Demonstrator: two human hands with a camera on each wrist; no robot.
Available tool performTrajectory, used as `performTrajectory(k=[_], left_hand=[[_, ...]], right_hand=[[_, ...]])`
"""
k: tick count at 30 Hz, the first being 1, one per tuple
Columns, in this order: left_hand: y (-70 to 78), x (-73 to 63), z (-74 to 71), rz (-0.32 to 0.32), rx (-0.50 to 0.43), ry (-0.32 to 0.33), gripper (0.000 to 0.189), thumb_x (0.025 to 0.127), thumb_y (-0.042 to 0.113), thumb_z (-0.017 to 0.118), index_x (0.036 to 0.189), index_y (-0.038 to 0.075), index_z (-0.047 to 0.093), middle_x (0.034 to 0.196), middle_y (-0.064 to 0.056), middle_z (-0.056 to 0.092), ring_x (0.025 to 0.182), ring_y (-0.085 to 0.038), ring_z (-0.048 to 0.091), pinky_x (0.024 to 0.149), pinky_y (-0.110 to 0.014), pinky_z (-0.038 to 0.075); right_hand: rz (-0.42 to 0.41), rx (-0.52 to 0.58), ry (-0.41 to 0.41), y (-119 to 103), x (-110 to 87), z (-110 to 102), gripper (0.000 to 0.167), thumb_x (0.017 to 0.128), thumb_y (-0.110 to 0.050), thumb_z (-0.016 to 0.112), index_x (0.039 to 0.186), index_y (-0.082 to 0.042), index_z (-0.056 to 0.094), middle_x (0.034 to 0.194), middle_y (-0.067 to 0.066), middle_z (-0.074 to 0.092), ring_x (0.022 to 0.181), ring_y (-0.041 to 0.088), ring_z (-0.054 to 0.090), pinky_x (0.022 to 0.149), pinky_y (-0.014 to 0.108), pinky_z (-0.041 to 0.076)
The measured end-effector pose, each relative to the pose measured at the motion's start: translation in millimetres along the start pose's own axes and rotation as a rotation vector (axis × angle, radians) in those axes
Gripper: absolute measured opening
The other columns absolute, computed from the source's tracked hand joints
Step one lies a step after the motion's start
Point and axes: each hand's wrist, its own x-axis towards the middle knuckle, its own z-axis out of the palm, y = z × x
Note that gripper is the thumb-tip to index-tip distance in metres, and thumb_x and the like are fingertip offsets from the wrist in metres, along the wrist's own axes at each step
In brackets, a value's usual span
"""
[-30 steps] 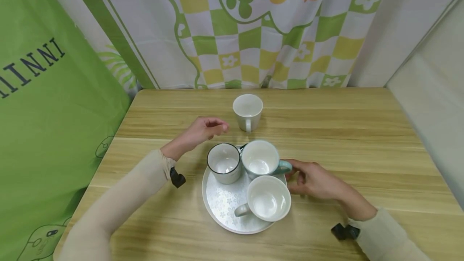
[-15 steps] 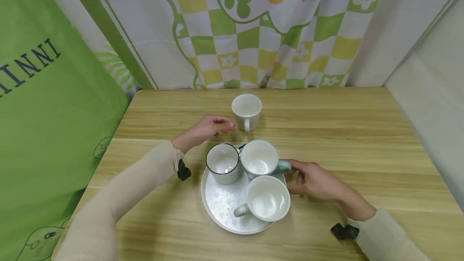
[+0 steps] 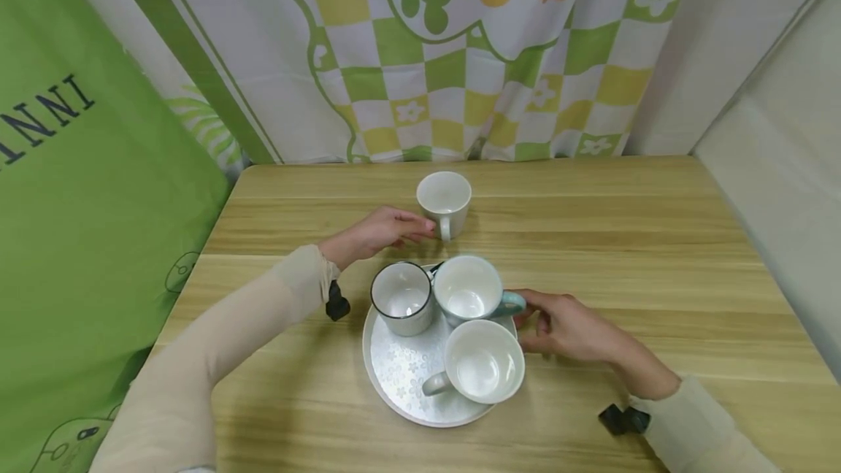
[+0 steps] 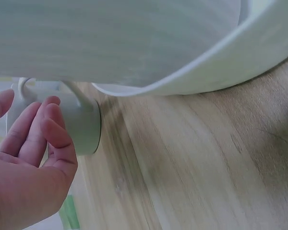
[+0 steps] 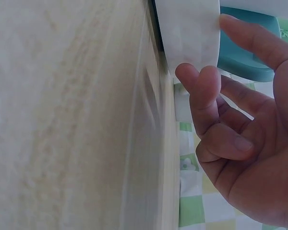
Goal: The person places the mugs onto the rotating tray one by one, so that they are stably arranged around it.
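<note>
In the head view my left hand [image 3: 377, 233] is beside a white mug [image 3: 453, 204], its fingertips by the handle [image 3: 445, 229]. The left wrist view shows those fingers loosely bent before the mug [image 4: 84, 127], with no grip round the handle visible. My right hand [image 3: 568, 327] holds the edge of the round tray [image 3: 394, 378], thumb and bent fingers at its rim [image 5: 192, 33]. On that tray stand a black-rimmed mug [image 3: 402, 305], a mug with a light-blue handle [image 3: 468, 289] and a wide white cup [image 3: 485, 362].
The wooden table [image 3: 624, 239] extends on both sides of the tray. A checked curtain [image 3: 447, 79] hangs behind its far edge, and green fabric [image 3: 118, 188] hangs at the left. A pale wall or cloth [image 3: 782, 166] borders the right.
My left hand has moved right to the handle of the far white mug. The right hand stays at the tray's edge, and the mugs and tray keep their places.
</note>
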Motion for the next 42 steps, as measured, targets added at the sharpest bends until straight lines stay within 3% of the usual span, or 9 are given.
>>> performTrajectory(k=[7, 12, 16, 21, 31, 35, 42], left_hand=[[-0.3, 4.2, 3.9, -0.011, -0.072, -0.048, 0.039, 0.101, 0.025, 0.059, 0.134, 0.004, 0.061, 0.137, -0.013, 0.063, 0.129, -0.035, 0.057, 0.1, -0.043, 0.047], [-3.4, 6.3, 4.4, -0.024, -0.116, -0.09, 0.039, 0.104, 0.021, 0.054, 0.138, 0.002, 0.057, 0.137, -0.013, 0.063, 0.125, -0.033, 0.058, 0.089, -0.032, 0.047], [-4.4, 6.3, 4.6, -0.031, -0.185, -0.133, 0.037, 0.105, 0.019, 0.052, 0.137, 0.001, 0.056, 0.117, -0.005, 0.072, 0.109, -0.02, 0.063, 0.083, -0.028, 0.047], [-3.9, 4.7, 4.6, -0.01, -0.244, -0.199, 0.034, 0.106, 0.016, 0.048, 0.135, 0.0, 0.055, 0.099, 0.005, 0.072, 0.097, -0.01, 0.064, 0.082, -0.027, 0.046], [-2.8, 4.4, 3.8, -0.004, -0.257, -0.237, 0.036, 0.106, 0.013, 0.044, 0.139, 0.0, 0.05, 0.108, 0.004, 0.069, 0.095, -0.011, 0.059, 0.077, -0.026, 0.039], [-4.8, 4.2, 1.8, 0.003, -0.265, -0.241, 0.031, 0.106, 0.012, 0.044, 0.134, 0.003, 0.054, 0.105, 0.007, 0.069, 0.092, -0.01, 0.059, 0.076, -0.025, 0.038], [-6.5, 2.0, -1.7, 0.017, -0.254, -0.221, 0.017, 0.105, 0.013, 0.047, 0.11, 0.016, 0.063, 0.092, 0.008, 0.068, 0.088, -0.01, 0.059, 0.074, -0.025, 0.037]], right_hand=[[0.005, 0.01, -0.006, 0.0, 1.0, 0.7, 0.066, 0.086, -0.034, 0.078, 0.142, -0.009, 0.052, 0.103, 0.009, 0.07, 0.061, 0.002, 0.056, 0.052, 0.023, 0.049], [0.007, 0.015, -0.001, 1.4, 0.7, 1.4, 0.068, 0.085, -0.033, 0.08, 0.141, -0.006, 0.052, 0.102, 0.009, 0.069, 0.062, 0.002, 0.058, 0.053, 0.023, 0.051], [0.013, 0.019, 0.0, 1.7, 0.1, 1.4, 0.068, 0.084, -0.033, 0.08, 0.141, -0.006, 0.052, 0.102, 0.009, 0.069, 0.063, 0.003, 0.058, 0.054, 0.024, 0.051], [0.028, 0.031, -0.015, 1.7, -0.3, 0.8, 0.069, 0.085, -0.035, 0.079, 0.143, -0.008, 0.051, 0.103, 0.009, 0.069, 0.063, 0.004, 0.059, 0.054, 0.023, 0.05], [0.03, 0.031, -0.021, 1.8, 0.0, 0.2, 0.07, 0.085, -0.036, 0.079, 0.143, -0.009, 0.051, 0.103, 0.008, 0.069, 0.061, 0.004, 0.058, 0.052, 0.023, 0.049], [0.025, 0.034, -0.016, 2.2, 0.2, 0.4, 0.069, 0.085, -0.035, 0.079, 0.143, -0.009, 0.051, 0.103, 0.008, 0.069, 0.061, 0.004, 0.058, 0.052, 0.023, 0.049], [0.016, 0.026, -0.003, 2.3, 0.2, 0.4, 0.069, 0.085, -0.035, 0.079, 0.142, -0.009, 0.051, 0.102, 0.007, 0.07, 0.063, 0.004, 0.058, 0.053, 0.024, 0.05]])
